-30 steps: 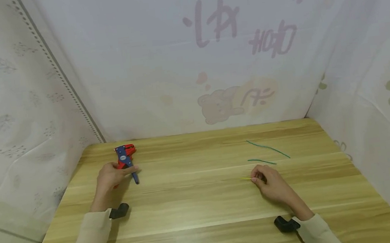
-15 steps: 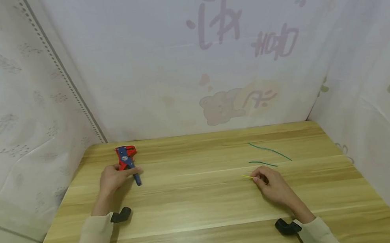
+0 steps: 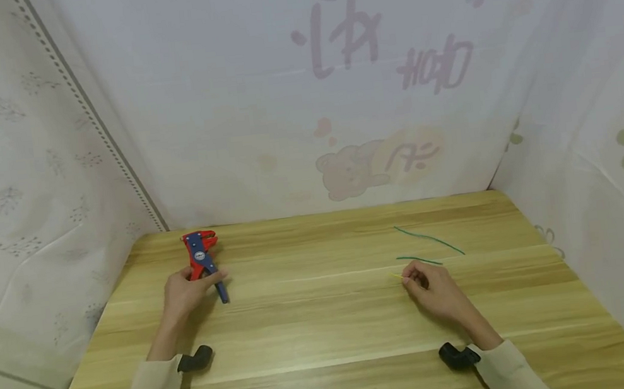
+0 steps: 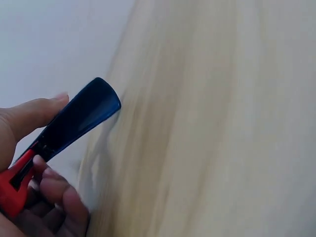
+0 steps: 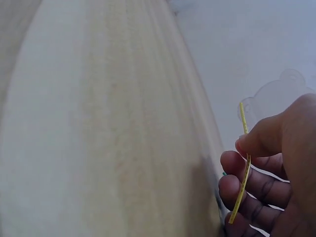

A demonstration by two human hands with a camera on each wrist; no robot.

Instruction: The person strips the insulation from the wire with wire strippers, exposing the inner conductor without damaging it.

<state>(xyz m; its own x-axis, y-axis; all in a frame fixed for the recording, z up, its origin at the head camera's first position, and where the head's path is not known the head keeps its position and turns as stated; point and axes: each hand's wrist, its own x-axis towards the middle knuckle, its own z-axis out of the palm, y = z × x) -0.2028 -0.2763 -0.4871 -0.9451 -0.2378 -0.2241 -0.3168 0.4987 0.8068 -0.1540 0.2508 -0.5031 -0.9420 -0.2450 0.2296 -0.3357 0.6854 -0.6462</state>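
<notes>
On the left of the head view, my left hand (image 3: 184,291) holds a red and blue wire stripper (image 3: 200,257) by its handles, its head pointing away from me. The left wrist view shows the thumb along the blue handle (image 4: 81,116) and the fingers curled by the red handle (image 4: 12,192). To the right, my right hand (image 3: 434,286) pinches a short yellow wire (image 5: 239,197) between thumb and fingertips. One end of the wire sticks out past the thumb, while the other hangs down across the curled fingers in the right wrist view.
Two green wires lie beyond my right hand: a longer one (image 3: 429,236) at the back and a shorter one (image 3: 418,259) nearer. The wooden table (image 3: 314,321) meets a printed cloth (image 3: 236,120) at its back edge. Black camera mounts (image 3: 195,359) sit at both wrists.
The wire stripper has turned a little and its handle end has come slightly nearer to me; its jaws look wider apart. The yellow wire's tip now tilts up, with the right hand slightly raised.
</notes>
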